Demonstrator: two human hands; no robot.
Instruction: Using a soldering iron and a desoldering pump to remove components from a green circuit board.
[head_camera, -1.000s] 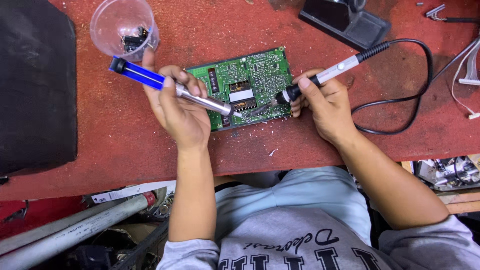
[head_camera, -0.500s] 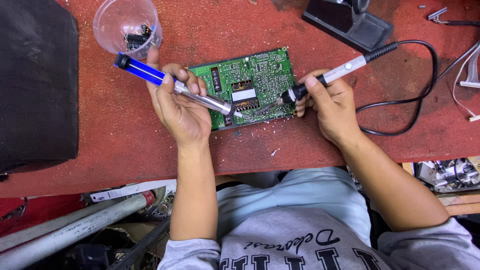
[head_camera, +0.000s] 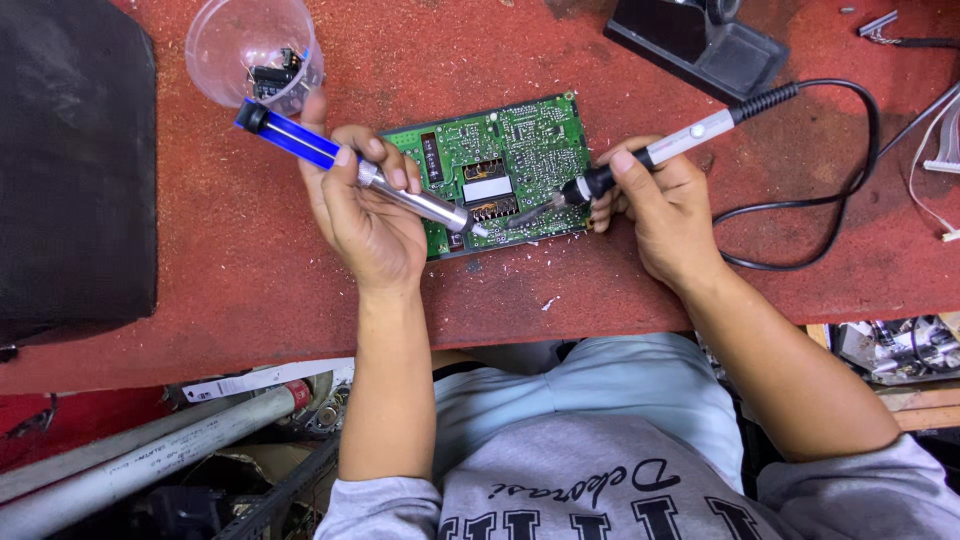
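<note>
Circuit board (head_camera: 500, 170), one of them, green and rectangular, lies flat on the red bench top (head_camera: 250, 250) and serves as my landmark; I count one board, two tools, one clear plastic cup (head_camera: 250, 50), one black stand (head_camera: 700, 45) and one black slab (head_camera: 75, 160). My left hand (head_camera: 365, 215) is curled tight around a blue-and-silver desoldering pump (head_camera: 350, 165), thumb and fingers wrapped over its barrel, so that its blue end points up and away from the board's left edge while its pale tip rests on the board near the middle of the lower edge. My right hand (head_camera: 665, 210) is clenched in a pen grip on a soldering iron (head_camera: 640, 160), fingertips pinching the black collar just off the board's right edge; the iron's metal tip reaches in over the board and meets it close to the pump's tip. The board therefore sits between my two hands, each just beside one short edge. The iron's black cord (head_camera: 860, 150) loops to the right of the board. The cup stands beyond the board's upper left corner with small dark parts inside; the stand sits beyond the upper right; the slab lies well left.
</note>
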